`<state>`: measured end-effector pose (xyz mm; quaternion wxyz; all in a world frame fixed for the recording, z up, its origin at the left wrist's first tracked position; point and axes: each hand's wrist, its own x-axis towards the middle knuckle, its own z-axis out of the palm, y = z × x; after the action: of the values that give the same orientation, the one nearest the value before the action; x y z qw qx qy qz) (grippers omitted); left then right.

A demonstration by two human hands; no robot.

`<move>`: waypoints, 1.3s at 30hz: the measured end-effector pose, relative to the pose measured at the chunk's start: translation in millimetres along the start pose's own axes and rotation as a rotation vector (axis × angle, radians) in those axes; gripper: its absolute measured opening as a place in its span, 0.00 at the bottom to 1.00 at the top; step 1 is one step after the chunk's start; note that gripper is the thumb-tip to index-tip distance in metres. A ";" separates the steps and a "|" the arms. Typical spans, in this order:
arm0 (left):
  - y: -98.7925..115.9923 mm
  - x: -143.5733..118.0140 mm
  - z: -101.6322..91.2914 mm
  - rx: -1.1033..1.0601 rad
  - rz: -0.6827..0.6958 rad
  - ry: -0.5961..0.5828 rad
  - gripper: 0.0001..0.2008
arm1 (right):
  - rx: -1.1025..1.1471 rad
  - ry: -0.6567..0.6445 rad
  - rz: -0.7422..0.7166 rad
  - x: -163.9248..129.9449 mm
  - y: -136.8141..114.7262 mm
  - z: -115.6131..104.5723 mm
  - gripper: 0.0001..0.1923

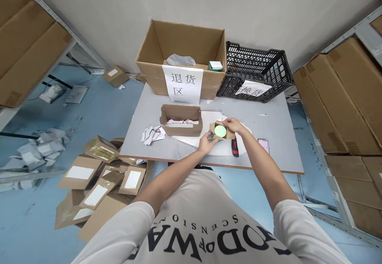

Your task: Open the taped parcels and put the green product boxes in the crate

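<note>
My left hand (208,142) and my right hand (233,125) both hold a small brown cardboard box (228,132) just above the grey table (268,125). A round light-green item (220,130) shows in the box's open top. The left hand grips the box's near lower side, while the right hand pinches its far upper flap. Under the box lies a white sheet (222,148). A red and black utility knife (235,147) lies on the table just right of my hands.
An open flat carton (181,119) with crumpled paper sits left of my hands, with a paper wad (152,133) beside it. Behind stand a large labelled carton (182,59) and a black crate (256,71). A pink item (264,144) lies right. Many parcels (98,176) cover the floor left.
</note>
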<state>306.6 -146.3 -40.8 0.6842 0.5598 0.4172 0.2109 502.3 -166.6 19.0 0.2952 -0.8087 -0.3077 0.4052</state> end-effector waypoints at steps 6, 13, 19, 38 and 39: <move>4.1 -6.8 1.5 0.017 0.023 -0.005 0.30 | -0.544 0.342 -0.548 -45.4 -7.1 -18.6 0.13; 17.4 -16.6 -1.2 0.112 0.099 0.006 0.30 | -1.092 -0.122 -0.789 -69.2 -31.4 -2.6 0.11; 34.2 -32.4 -9.7 0.336 0.414 0.031 0.36 | -1.255 -0.165 -0.757 -57.5 -40.8 8.4 0.16; 31.5 -38.2 -15.7 1.148 0.779 -0.312 0.28 | -1.414 -0.300 -0.829 -41.0 -49.7 2.8 0.22; 32.5 -38.9 -15.1 1.159 0.773 -0.312 0.28 | -1.398 -0.304 -0.825 -40.4 -49.3 1.7 0.22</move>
<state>278.4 -157.6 2.4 0.2044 0.9649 0.1312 0.1001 468.7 -164.6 73.1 -0.1958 -0.5640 -0.7978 0.0843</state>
